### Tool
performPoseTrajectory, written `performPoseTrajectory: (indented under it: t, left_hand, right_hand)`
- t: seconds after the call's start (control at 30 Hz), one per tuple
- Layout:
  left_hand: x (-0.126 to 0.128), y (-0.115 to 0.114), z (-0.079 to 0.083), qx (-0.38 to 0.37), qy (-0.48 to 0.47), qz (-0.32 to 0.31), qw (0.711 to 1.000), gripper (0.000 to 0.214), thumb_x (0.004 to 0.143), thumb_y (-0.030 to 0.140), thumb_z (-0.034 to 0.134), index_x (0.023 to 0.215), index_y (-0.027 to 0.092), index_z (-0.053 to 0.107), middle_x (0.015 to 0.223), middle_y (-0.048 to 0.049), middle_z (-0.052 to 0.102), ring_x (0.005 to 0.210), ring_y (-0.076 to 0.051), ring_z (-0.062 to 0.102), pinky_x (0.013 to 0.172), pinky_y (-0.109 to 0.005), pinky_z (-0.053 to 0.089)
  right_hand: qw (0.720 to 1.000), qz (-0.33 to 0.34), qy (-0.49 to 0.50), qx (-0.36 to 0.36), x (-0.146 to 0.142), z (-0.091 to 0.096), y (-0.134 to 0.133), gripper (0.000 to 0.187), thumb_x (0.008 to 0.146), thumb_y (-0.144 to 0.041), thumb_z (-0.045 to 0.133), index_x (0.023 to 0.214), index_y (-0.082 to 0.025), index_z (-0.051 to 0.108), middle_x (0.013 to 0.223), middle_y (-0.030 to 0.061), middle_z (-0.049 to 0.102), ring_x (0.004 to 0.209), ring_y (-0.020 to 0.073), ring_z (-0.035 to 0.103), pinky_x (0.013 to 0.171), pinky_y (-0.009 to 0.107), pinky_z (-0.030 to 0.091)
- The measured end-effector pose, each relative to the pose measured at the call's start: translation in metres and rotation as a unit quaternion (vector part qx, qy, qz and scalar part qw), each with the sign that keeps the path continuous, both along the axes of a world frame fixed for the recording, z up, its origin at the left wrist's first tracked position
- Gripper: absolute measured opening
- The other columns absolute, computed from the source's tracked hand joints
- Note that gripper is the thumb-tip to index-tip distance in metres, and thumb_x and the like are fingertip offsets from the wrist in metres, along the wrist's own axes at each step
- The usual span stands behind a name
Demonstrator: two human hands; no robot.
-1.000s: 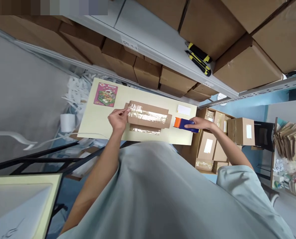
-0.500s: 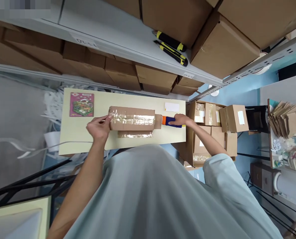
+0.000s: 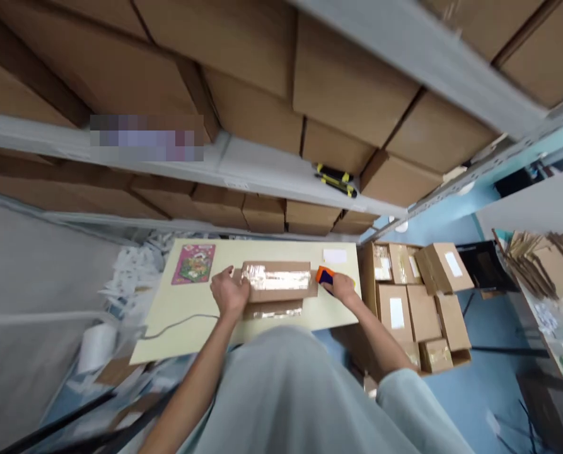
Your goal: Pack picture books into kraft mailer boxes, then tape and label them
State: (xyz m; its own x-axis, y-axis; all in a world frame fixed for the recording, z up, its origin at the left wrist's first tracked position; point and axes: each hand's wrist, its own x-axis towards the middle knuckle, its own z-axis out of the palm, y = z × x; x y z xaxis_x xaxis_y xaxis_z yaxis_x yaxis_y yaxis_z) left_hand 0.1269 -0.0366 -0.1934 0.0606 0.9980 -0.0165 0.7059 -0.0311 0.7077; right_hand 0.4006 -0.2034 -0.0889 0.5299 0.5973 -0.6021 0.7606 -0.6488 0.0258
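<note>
A flat cardboard box [image 3: 277, 282] wrapped in shiny clear tape lies across the pale yellow table [image 3: 186, 315]. My left hand [image 3: 229, 294] is closed on the box's left end and holds it down. My right hand [image 3: 342, 287] grips an orange and blue tape dispenser [image 3: 324, 275] pressed against the box's right end. A second taped flap shows just below the box.
A pink printed card [image 3: 193, 263] and a white label [image 3: 335, 255] lie on the table. Small cardboard boxes [image 3: 411, 296] are stacked at the right. Shelves of large cartons hang overhead, with yellow-black utility knives [image 3: 336, 179]. White paper scraps [image 3: 132, 271] pile at the left.
The head has tilted up, so the table looks smaller and lower. My right hand brought the dispenser from the right up to the box's end. My left hand stays on the left end.
</note>
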Motion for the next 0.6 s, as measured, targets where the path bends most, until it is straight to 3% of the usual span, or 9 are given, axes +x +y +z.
performPoseTrajectory:
  t: [0.07, 0.17, 0.27, 0.33, 0.43, 0.6]
  left_hand:
    - [0.026, 0.004, 0.024, 0.071, -0.048, -0.033, 0.996, 0.045, 0.091, 0.026, 0.060, 0.132, 0.013, 0.072, 0.125, -0.0211, 0.073, 0.126, -0.040, 0.067, 0.117, -0.064, 0.052]
    - [0.074, 0.010, 0.077, 0.163, -0.144, -0.142, 0.966, 0.039, 0.102, 0.029, 0.055, 0.137, 0.024, 0.072, 0.135, -0.0152, 0.073, 0.130, -0.035, 0.066, 0.115, -0.056, 0.056]
    - [0.111, 0.024, 0.131, 0.266, -0.196, -0.222, 0.918, 0.041, 0.106, 0.021, 0.049, 0.139, 0.026, 0.072, 0.140, -0.0118, 0.073, 0.132, -0.030, 0.066, 0.117, -0.050, 0.055]
    - [0.123, 0.041, 0.157, 0.318, -0.204, -0.240, 0.894, 0.047, 0.105, 0.015, 0.047, 0.144, 0.025, 0.070, 0.146, -0.0118, 0.071, 0.137, -0.029, 0.065, 0.121, -0.048, 0.054]
    - [0.131, 0.077, 0.178, 0.353, -0.186, -0.217, 0.891, 0.058, 0.100, 0.010, 0.048, 0.154, 0.023, 0.065, 0.158, -0.0146, 0.064, 0.144, -0.031, 0.061, 0.124, -0.050, 0.053]
    - [0.127, 0.127, 0.187, 0.308, -0.115, -0.195, 0.924, 0.066, 0.093, 0.009, 0.049, 0.158, 0.016, 0.064, 0.167, -0.0182, 0.058, 0.151, -0.037, 0.057, 0.123, -0.057, 0.054]
  right_hand:
    - [0.997, -0.015, -0.005, 0.078, 0.005, 0.018, 0.013, 0.044, 0.106, -0.059, 0.068, 0.119, -0.018, 0.078, 0.122, 0.0195, 0.083, 0.116, 0.0349, 0.080, 0.089, 0.035, 0.057]
    - [0.979, -0.010, 0.008, 0.204, 0.015, 0.049, 0.052, 0.046, 0.108, -0.061, 0.061, 0.122, -0.018, 0.071, 0.117, 0.0188, 0.081, 0.114, 0.0362, 0.079, 0.088, 0.037, 0.056]
    - [0.946, 0.062, 0.057, 0.313, 0.021, 0.086, 0.108, 0.040, 0.104, -0.045, 0.064, 0.132, -0.018, 0.062, 0.121, 0.0167, 0.077, 0.111, 0.0338, 0.076, 0.089, 0.037, 0.056]
    - [0.922, 0.130, 0.082, 0.356, 0.022, 0.112, 0.150, 0.039, 0.099, -0.035, 0.064, 0.133, -0.017, 0.057, 0.119, 0.0146, 0.074, 0.106, 0.0303, 0.073, 0.090, 0.038, 0.057]
    - [0.900, 0.210, 0.077, 0.373, 0.019, 0.148, 0.213, 0.031, 0.097, -0.030, 0.061, 0.125, -0.018, 0.058, 0.112, 0.0109, 0.070, 0.099, 0.0265, 0.068, 0.090, 0.038, 0.056]
    - [0.924, 0.253, -0.025, 0.286, 0.002, 0.189, 0.293, 0.026, 0.096, -0.029, 0.064, 0.121, -0.020, 0.064, 0.115, 0.0093, 0.074, 0.107, 0.0277, 0.070, 0.099, 0.038, 0.055]
